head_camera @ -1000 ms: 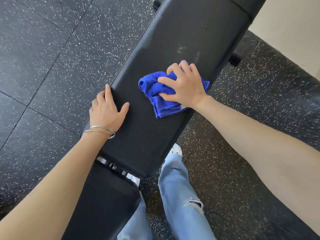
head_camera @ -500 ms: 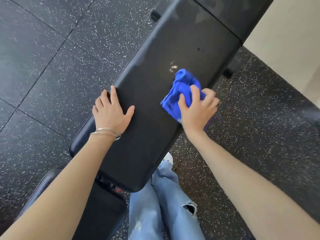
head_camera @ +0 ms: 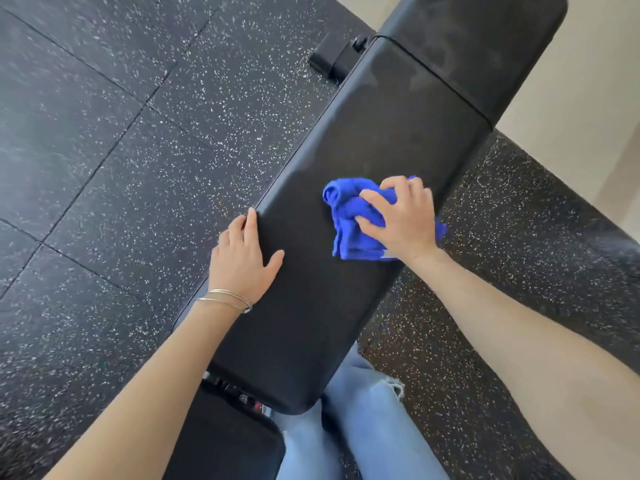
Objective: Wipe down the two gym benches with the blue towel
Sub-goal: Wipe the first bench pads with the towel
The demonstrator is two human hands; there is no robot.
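Note:
A long black padded gym bench (head_camera: 374, 140) runs diagonally from the lower middle to the upper right. My right hand (head_camera: 401, 220) presses a bunched blue towel (head_camera: 346, 216) onto the pad near its right edge, fingers curled over the cloth. My left hand (head_camera: 242, 254), with thin bracelets at the wrist, lies flat on the pad's left edge, fingers spread, holding nothing. A second black pad section (head_camera: 485, 39) joins at the far end, and another pad (head_camera: 221, 441) sits below the near end.
Black speckled rubber floor tiles (head_camera: 104, 168) surround the bench. A beige wall (head_camera: 595, 98) stands at the upper right. My legs in light blue ripped jeans (head_camera: 367, 420) are beside the near end. A black bench foot (head_camera: 329, 60) juts out at the far left side.
My right hand has slid the towel back from the pad's right edge toward the middle and flattened over it. The view has shifted, showing more of the far pad. My left hand stays put.

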